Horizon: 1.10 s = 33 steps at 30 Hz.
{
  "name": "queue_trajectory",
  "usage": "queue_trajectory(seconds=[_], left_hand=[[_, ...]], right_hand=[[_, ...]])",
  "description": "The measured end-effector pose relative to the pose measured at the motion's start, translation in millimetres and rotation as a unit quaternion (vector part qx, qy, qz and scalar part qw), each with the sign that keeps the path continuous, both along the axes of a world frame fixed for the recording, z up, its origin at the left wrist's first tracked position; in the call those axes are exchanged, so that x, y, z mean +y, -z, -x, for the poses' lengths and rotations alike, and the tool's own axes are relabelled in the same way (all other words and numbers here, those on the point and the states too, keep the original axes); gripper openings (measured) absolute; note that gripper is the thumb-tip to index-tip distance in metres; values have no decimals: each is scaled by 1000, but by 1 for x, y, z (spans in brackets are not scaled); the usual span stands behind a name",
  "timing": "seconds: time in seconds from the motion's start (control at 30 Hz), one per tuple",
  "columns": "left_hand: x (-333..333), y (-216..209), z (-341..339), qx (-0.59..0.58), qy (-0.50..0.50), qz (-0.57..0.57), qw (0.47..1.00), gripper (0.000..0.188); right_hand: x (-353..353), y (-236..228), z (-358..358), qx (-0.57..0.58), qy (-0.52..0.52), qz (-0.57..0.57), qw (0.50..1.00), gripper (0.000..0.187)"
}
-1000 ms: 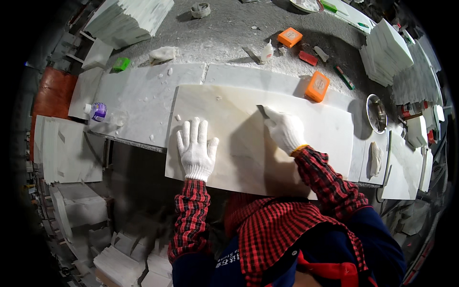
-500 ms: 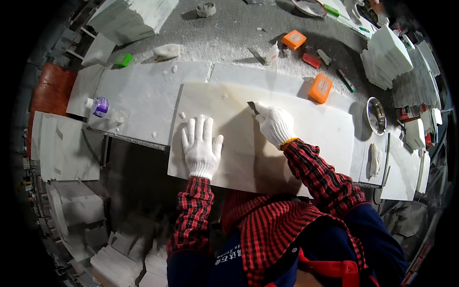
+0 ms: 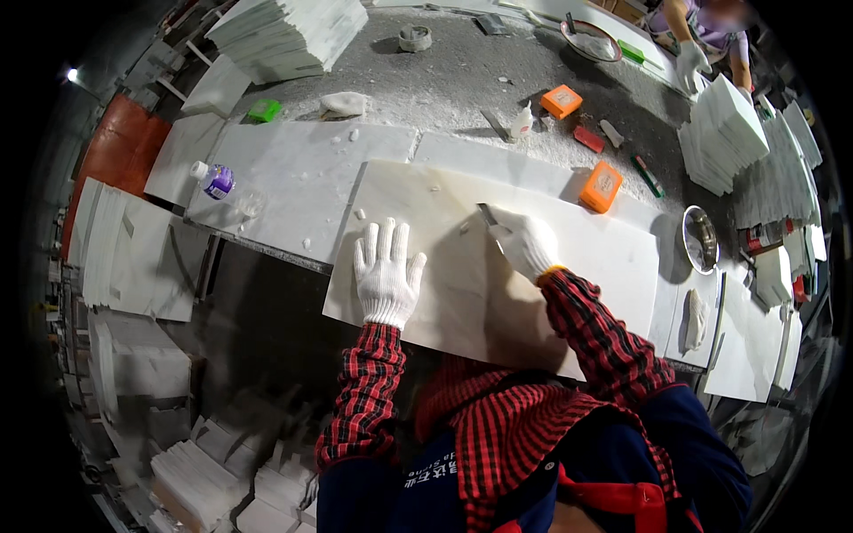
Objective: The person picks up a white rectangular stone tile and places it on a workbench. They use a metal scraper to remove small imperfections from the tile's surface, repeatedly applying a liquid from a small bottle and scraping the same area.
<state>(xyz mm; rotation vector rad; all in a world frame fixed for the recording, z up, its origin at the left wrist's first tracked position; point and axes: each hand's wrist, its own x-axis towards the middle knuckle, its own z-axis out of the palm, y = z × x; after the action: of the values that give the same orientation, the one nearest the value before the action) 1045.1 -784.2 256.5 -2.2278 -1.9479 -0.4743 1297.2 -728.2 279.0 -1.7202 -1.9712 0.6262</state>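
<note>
A large pale marble slab (image 3: 613,266) with faint tan staining lies before me on the workbench. My left hand (image 3: 386,275), in a white knit glove, rests flat on its left part with the fingers spread. Over the slab's middle, my gloved right hand (image 3: 530,246) is closed around a thin dark scraper blade (image 3: 486,215). The blade sticks out past the fingers toward the far left, near a small white fragment (image 3: 464,227) on the surface. Part of the blade is hidden by the hand, so I cannot tell whether its edge touches the stone.
Around the slab are orange boxes (image 3: 601,186), a small white squeeze bottle (image 3: 522,122), a metal bowl (image 3: 700,240) and a plastic bottle (image 3: 216,182). Stacked tiles (image 3: 724,133) stand right and far left. A co-worker's gloved hand (image 3: 691,67) is at the far right.
My view has shifted, bringing the co-worker more into sight. My right hand has turned the blade, and more of it shows. A small fragment is now visible beside it. My left hand stays flat.
</note>
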Motion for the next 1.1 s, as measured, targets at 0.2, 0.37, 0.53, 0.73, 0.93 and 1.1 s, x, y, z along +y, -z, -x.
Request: queue_trajectory(seconds=[0.2, 0.37, 0.53, 0.73, 0.93, 1.1], left_hand=[[-1, 1, -1, -21, 3, -41, 999, 55], [1, 2, -24, -78, 153, -86, 981, 46], [-1, 0, -115, -102, 305, 57, 945, 51], [33, -14, -69, -12, 16, -39, 999, 63], [24, -17, -33, -14, -34, -35, 999, 61], [34, -2, -88, -48, 187, -13, 981, 61]], right_hand=[[-22, 20, -93, 110, 113, -77, 984, 41], [-37, 52, -130, 89, 165, -145, 971, 40], [-37, 48, -124, 93, 171, -103, 976, 39], [-37, 57, -128, 102, 165, -149, 970, 38], [-38, 46, -122, 95, 168, -154, 969, 38], [-38, 42, -120, 101, 159, -154, 970, 37]])
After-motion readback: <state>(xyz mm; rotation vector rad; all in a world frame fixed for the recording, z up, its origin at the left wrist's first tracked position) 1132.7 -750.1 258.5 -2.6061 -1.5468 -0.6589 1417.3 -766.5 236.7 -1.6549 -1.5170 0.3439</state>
